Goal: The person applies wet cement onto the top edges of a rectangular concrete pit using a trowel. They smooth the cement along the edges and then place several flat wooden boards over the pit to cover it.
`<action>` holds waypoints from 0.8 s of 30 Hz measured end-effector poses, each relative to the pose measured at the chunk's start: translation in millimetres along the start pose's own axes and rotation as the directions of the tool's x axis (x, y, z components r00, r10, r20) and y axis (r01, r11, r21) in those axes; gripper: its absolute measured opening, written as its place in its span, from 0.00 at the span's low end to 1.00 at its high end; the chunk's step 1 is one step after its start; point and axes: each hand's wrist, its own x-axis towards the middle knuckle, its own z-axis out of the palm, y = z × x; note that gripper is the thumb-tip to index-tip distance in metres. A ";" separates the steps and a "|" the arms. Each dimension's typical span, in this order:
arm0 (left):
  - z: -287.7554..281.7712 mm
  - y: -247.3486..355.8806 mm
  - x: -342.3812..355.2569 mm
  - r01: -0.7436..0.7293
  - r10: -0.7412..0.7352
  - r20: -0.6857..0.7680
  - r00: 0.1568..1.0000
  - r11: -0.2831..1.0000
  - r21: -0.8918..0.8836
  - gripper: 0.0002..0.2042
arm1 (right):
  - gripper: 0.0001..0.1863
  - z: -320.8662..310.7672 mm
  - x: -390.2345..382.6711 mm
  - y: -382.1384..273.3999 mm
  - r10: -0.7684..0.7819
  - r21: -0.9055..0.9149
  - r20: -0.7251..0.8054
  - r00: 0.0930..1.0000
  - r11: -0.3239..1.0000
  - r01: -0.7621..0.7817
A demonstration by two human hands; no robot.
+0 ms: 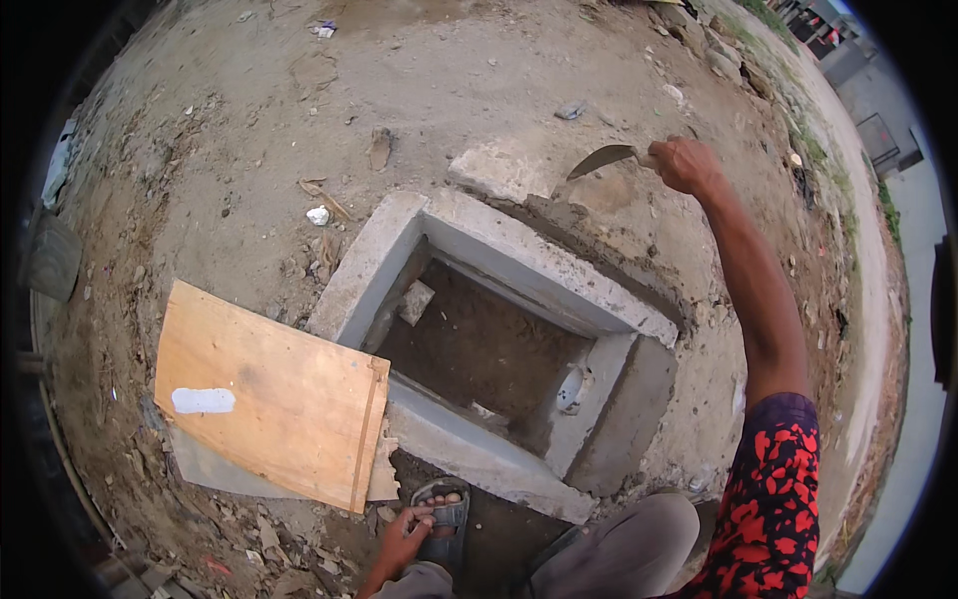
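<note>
My right hand (682, 165) grips the handle of a metal trowel (599, 160), its blade pointing left above the soil beyond a concrete frame. The square concrete pit (539, 235) has soil at its bottom, a white pipe end (571, 390) in its right side and wet-looking mortar (639, 409) along its right outer side. My left hand (404, 539) is low, beside my sandalled foot (444, 531), its fingers curled near the toes; anything in them is hidden.
A plywood board (269, 389) lies at the pit's left over a grey sheet (220, 469). A pale concrete slab (494, 170) lies beyond the pit. Rubble (718, 55) is at the back, and a grey wall (903, 299) runs along the far right.
</note>
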 end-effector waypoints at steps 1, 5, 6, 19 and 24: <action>1.3 -0.1 -2.3 0.016 -0.016 -0.006 1.000 1.000 0.004 0.12 | 0.10 -0.9 -3.6 12.2 0.170 0.008 -0.067 0.983 0.985 -0.170; 2.6 -1.4 -12.4 0.010 -0.011 -0.011 1.000 0.997 -0.076 0.12 | 0.08 -25.2 -29.4 42.8 0.147 0.006 -0.121 0.982 0.989 -0.147; 3.1 -1.7 -7.5 -0.013 0.011 -0.019 1.000 0.996 -0.085 0.12 | 0.07 -22.7 -35.6 38.5 0.105 -0.021 -0.090 0.990 0.994 -0.107; 1.1 7.0 3.4 -0.019 0.018 0.032 0.999 0.999 0.030 0.12 | 0.26 68.6 -50.1 -62.4 0.018 0.290 -0.124 0.992 0.957 0.019; -0.5 5.7 -4.6 0.030 -0.029 -0.008 1.000 0.999 0.034 0.12 | 0.26 88.8 -51.0 -80.6 0.081 0.217 -0.085 0.993 0.974 -0.061</action>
